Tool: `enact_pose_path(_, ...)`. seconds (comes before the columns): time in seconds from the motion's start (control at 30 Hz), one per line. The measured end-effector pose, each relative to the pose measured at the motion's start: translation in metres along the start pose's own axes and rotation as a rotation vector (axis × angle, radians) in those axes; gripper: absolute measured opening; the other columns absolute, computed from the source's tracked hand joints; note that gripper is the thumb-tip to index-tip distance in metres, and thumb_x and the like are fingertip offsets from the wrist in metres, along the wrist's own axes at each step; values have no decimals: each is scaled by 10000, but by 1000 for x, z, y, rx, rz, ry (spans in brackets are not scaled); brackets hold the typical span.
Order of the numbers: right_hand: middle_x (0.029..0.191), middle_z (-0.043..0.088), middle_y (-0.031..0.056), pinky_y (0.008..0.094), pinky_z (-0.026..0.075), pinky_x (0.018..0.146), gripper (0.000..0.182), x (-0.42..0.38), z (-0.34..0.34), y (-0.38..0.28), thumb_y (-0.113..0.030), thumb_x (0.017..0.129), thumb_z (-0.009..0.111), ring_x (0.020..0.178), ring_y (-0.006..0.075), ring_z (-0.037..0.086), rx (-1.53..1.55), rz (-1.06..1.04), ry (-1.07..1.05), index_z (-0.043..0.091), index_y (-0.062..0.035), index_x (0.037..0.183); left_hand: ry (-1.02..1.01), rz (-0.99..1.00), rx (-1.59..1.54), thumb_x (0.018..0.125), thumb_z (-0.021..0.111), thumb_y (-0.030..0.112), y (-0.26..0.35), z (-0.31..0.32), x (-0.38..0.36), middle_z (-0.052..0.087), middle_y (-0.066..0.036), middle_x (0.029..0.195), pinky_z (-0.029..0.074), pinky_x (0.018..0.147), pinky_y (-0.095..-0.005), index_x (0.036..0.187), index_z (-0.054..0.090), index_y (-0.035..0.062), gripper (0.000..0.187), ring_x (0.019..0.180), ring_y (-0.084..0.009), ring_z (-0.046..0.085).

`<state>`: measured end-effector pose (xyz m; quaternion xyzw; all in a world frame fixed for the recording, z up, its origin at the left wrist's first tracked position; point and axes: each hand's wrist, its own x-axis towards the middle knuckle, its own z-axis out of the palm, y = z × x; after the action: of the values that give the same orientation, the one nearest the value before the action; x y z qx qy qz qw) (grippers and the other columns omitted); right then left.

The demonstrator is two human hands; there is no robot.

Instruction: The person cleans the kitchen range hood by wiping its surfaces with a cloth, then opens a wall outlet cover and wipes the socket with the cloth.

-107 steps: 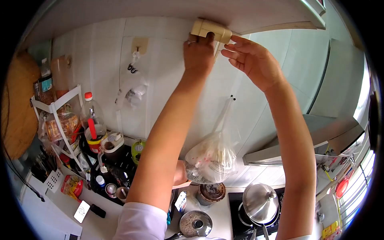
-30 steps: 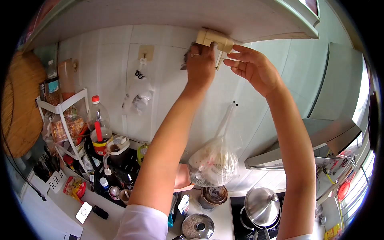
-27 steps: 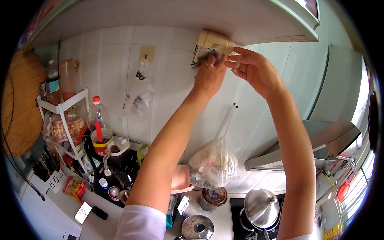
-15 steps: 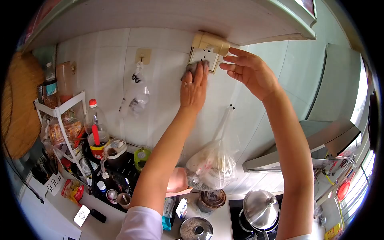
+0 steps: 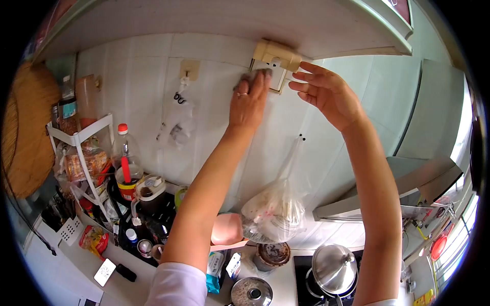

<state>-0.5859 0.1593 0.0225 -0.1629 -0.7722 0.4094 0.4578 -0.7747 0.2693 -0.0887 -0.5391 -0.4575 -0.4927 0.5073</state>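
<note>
High on the tiled wall, a switched socket panel [image 5: 278, 77] sits under its raised yellowed cover [image 5: 278, 54]. My left hand [image 5: 247, 104], with a ring on one finger, presses a blurred dark grey cloth [image 5: 241, 81] against the panel's left side. The cloth shows around the fingertips and is partly hidden by them. My right hand [image 5: 329, 94] is lifted beside the panel, its fingers spread and curved. Its index fingertip is right at the cover's right edge, and no object lies in its palm.
A cabinet underside [image 5: 204, 25] hangs just above. Plastic bags [image 5: 278, 211] hang on the wall below, and another small bag [image 5: 181, 122] hangs left. Below stand a lidded steel pot [image 5: 332, 268] on the stove, a glass-lidded pot [image 5: 251, 293] and a bottle rack [image 5: 79, 137].
My left hand has shifted slightly up across the panel with the cloth. My right hand stays beside the cover. The whole view has drifted a little, so things appear further right.
</note>
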Motion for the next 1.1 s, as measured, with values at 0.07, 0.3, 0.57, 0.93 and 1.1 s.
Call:
enact_pose_path(0.07,1138,580,145,319,450,925,658,-2,2,-3,-158,857,562,1079,246,608,-9,-11,-6,301,118,1393,-40,-160,42,877,520,99,1,0,2,377,-36,1457,483,919,-417,1434,398,118,570,1081,-328,500)
enact_pose_path(0.3,1211,557,145,319,463,921,589,-2,10,-6,-154,864,542,1086,238,602,-33,14,58,367,84,1373,-42,-69,-25,851,539,76,41,5,-6,364,-51,1464,463,950,-423,1429,394,88,596,1089,-340,489)
enact_pose_path(0.57,1191,571,143,333,459,935,567,-3,7,-9,-147,881,537,1101,251,594,11,11,56,372,80,1374,-35,-213,51,852,548,96,25,4,-10,361,-34,1479,456,952,-415,1432,398,140,600,1086,-323,490)
enact_pose_path(0.93,1183,577,137,331,457,940,565,4,1,-4,-146,890,531,1111,254,589,9,19,12,363,79,1379,-87,-18,176,843,573,137,14,11,-17,374,-14,1458,483,924,-383,1428,416,135,605,1049,-298,498)
enact_pose_path(1.1,1192,577,140,331,460,935,561,0,6,-6,-136,879,536,1107,251,592,-7,17,51,375,82,1371,-28,-226,132,848,550,97,28,4,-14,362,-28,1475,478,924,-399,1436,389,105,610,1046,-318,500)
